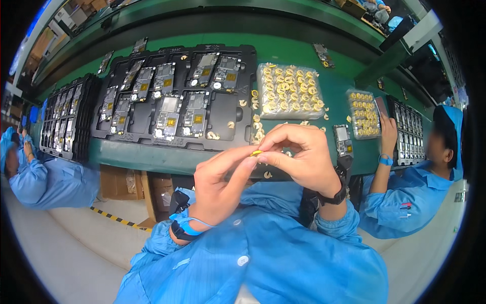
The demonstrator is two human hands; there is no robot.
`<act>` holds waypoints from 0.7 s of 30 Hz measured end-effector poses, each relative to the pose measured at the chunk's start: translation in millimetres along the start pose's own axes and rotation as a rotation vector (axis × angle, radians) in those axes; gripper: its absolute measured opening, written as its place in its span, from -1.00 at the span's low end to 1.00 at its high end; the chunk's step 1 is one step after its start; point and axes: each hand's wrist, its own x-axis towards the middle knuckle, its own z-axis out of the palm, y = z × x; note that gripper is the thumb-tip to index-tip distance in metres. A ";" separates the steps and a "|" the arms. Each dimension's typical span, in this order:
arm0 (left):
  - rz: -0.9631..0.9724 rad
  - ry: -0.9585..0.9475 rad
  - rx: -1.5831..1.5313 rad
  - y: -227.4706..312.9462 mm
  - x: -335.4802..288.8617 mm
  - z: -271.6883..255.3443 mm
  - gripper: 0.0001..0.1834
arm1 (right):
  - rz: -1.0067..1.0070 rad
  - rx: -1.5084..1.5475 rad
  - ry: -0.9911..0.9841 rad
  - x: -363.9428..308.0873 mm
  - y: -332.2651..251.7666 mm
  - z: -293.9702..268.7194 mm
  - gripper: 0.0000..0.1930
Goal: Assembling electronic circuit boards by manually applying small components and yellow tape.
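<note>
A small yellow piece (pixel 256 152), thin and too small to name more exactly, is pinched between the fingertips of both hands. My left hand (pixel 217 183) holds it from the left with thumb and forefinger, and my right hand (pixel 306 157) from the right. Behind the hands stands a clear plastic tray (pixel 289 114) bearing rows of round yellow-and-cream parts (pixel 291 87). To the left of that lies a black tray (pixel 218 108) with several circuit boards (pixel 168 112) in it. Cream-coloured curved scraps (pixel 258 134) lie between the two trays and close to my fingers.
A loose circuit board (pixel 343 140) lies right of my hand, another (pixel 323 54) farther back. Stacked black trays (pixel 71 116) stand at the left. A co-worker (pixel 420 177) sits at the right beside a second clear tray (pixel 363 115); another person (pixel 50 172) is at the left.
</note>
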 end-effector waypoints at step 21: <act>-0.181 0.089 -0.201 12.4 -14.2 7.3 -0.75 | -0.680 -0.506 0.232 -3.2 27.5 26.8 -0.83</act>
